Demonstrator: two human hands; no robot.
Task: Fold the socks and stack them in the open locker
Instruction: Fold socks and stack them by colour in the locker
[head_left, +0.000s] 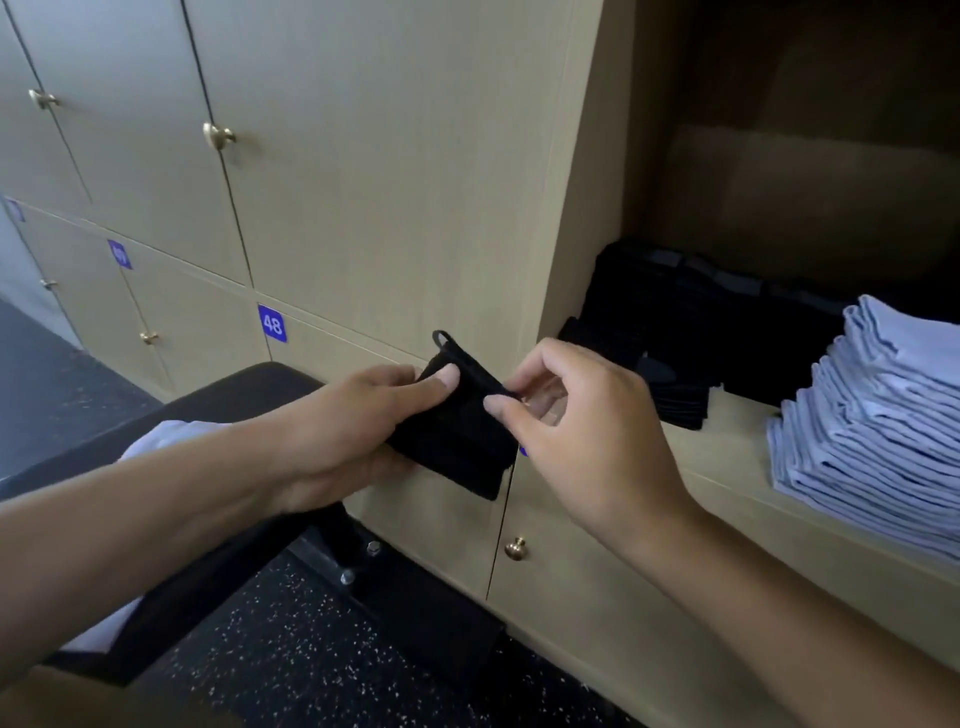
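A folded black sock (457, 431) is held in the air in front of the closed locker doors. My left hand (358, 415) grips it from the left, thumb pressed on its top face. My right hand (566, 415) pinches its upper right edge between thumb and forefinger. To the right, the open locker (727, 457) holds a stack of black folded socks (675, 332) at the back left of its shelf and a tall stack of pale blue folded socks (872, 415) at the right.
A black padded bench (208, 431) stands below my left arm, with white fabric (171, 431) lying on it. Closed beige locker doors with brass knobs (515, 548) and a blue number tag 48 (272, 323) fill the wall. The floor is dark speckled rubber (291, 660).
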